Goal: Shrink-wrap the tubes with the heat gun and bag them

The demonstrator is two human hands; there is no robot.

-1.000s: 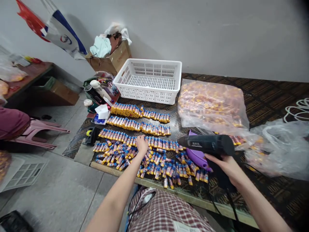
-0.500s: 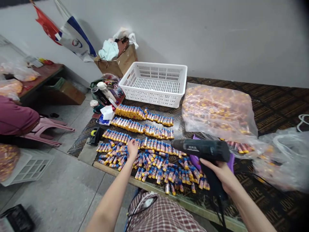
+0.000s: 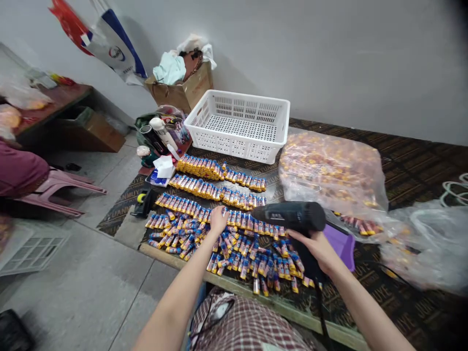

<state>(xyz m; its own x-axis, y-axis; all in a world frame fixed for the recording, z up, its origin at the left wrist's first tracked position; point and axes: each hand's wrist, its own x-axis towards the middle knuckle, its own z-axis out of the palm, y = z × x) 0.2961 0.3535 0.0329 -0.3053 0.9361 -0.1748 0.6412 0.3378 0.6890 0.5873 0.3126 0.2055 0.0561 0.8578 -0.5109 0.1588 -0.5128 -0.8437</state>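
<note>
In my right hand (image 3: 315, 247) is a black heat gun (image 3: 292, 215), its nozzle pointing left, low over a row of small tubes (image 3: 239, 219) with blue caps and yellow ends. My left hand (image 3: 218, 219) is at that same row, just left of the nozzle, fingers pinched together at one small tube that they partly hide. Two more neat rows (image 3: 197, 187) lie behind. In front, a loose heap of the same tubes (image 3: 241, 256) spreads along the table edge.
A white plastic basket (image 3: 234, 148) stands at the back, beside a clear bag of tubes (image 3: 331, 168). A purple dustpan-like tray (image 3: 340, 246) lies right of the heat gun. Bottles (image 3: 163, 131) and a tape dispenser (image 3: 144, 202) are at left. Another person (image 3: 22, 165) sits far left.
My left hand has moved right along the row, closer to the nozzle. The heat gun has shifted slightly left, uncovering more of the purple tray.
</note>
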